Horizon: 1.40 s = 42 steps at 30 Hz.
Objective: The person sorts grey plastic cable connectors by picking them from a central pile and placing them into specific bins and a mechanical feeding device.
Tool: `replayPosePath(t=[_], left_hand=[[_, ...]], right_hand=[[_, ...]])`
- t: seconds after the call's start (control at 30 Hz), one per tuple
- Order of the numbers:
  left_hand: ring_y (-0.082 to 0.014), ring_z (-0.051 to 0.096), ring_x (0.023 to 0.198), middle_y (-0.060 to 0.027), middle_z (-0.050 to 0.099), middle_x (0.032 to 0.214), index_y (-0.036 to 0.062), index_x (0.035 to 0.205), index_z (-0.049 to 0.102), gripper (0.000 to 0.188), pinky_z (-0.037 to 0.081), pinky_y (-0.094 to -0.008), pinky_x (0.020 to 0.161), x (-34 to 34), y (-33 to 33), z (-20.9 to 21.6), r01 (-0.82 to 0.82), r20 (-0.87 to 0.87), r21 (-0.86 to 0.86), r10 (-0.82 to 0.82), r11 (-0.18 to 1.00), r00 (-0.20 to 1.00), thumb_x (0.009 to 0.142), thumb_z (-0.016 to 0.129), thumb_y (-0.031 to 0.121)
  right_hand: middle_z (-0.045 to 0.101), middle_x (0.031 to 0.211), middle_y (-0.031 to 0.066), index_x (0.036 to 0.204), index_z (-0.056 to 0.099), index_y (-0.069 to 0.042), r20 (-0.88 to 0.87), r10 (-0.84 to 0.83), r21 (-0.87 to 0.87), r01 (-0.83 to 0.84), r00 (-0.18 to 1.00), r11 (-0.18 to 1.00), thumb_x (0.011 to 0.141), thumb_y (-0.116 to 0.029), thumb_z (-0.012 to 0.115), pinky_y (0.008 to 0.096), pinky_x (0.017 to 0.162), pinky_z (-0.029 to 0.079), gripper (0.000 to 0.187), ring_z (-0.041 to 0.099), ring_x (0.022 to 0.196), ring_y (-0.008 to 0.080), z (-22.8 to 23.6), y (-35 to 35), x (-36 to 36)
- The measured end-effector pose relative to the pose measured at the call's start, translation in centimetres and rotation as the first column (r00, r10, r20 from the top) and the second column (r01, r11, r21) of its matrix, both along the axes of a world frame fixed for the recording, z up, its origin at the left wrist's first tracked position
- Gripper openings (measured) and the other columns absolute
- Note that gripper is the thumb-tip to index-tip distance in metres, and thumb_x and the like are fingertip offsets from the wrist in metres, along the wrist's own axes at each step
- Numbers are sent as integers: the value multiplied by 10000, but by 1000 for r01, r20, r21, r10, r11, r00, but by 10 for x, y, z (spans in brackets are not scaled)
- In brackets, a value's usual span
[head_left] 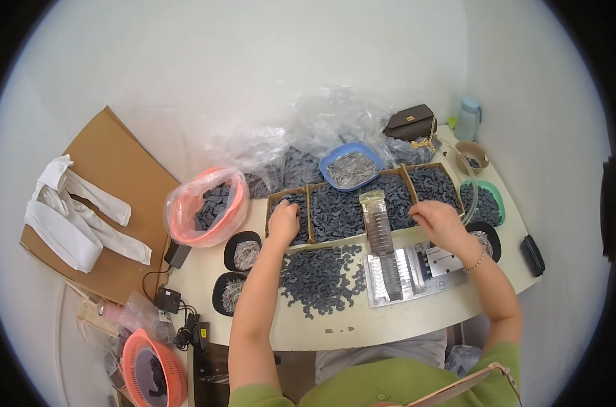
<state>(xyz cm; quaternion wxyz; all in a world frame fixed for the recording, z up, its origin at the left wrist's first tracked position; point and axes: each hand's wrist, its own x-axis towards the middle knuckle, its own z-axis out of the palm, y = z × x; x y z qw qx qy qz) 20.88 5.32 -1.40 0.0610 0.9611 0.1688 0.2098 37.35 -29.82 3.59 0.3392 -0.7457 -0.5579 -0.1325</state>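
Green cloth (362, 390) lies nearest, soft and matte, at the lower edge, with two bare forearms reaching out over a smooth cream tabletop (294, 339). Curled at the knuckles, the left hand (285, 221) dips into the left compartment of a shallow cardboard box (338, 241), fingertips down among small, dull dark-gray pieces (335, 211); whether they grip one, I cannot tell. At the right compartment, the right hand (435, 220) is bent at the wrist, thumb and fingers drawn close together over the front of the heap; a held piece cannot be made out. A beaded bracelet (475, 262) rings that wrist.

More of these knobbly gray bits spread in a loose pile (319, 277) before the box. Just right of it sits a shiny, flat metal fixture (408, 268) with rows of slots, and a ribbed, see-through strip (379, 227) runs from it up over the box's front wall. Thin silvery pins (350, 168) fill a rounded blue plastic bowl (330, 182) at the back. Filmy, crumpled plastic (342, 112) glistens against the wall behind.
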Motion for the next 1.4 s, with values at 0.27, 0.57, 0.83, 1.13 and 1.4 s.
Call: replayPosePath(t=[0.27,0.57,0.83,1.13,1.4], left_hand=[[-372,632,875,-209,641,864,15,810,641,160,495,-471,760,-8,20,-1,-149,-194,-104,126,983,973,727,736,113],[-176,638,746,-91,652,785,-7,976,655,152,510,-299,659,-22,-12,17,147,149,-592,-71,792,986,826,642,9],[-163,649,774,-64,702,846,30,805,684,83,516,-278,680,-45,-201,-4,483,240,-643,-443,594,864,758,749,54],[-226,627,792,-68,663,926,28,900,641,187,526,-313,627,-63,-202,-15,676,162,-54,-661,735,733,716,665,18],[-285,632,915,-172,629,1092,-35,1008,634,307,546,-347,765,-83,-232,-3,584,-101,350,-590,732,801,722,591,67]], right_hand=[[649,839,126,895,631,-47,-95,102,-66,-109,990,992,832,-74,615,406,699,506,71,630,793,320,-7,-15,-30],[653,835,132,918,627,-54,-226,177,-66,-196,958,978,841,-96,610,405,692,507,90,632,786,327,-22,-12,-45],[604,867,110,939,603,-48,-298,250,-79,-285,921,955,826,-97,631,393,720,497,127,605,835,310,-29,-9,-58],[596,857,90,899,614,-61,-293,291,-112,-335,911,936,820,-105,636,382,730,496,94,601,851,288,-40,-14,-65],[589,833,76,905,632,-60,-137,332,-141,-350,933,926,782,-99,656,367,714,497,131,596,799,273,-47,-14,-75]])
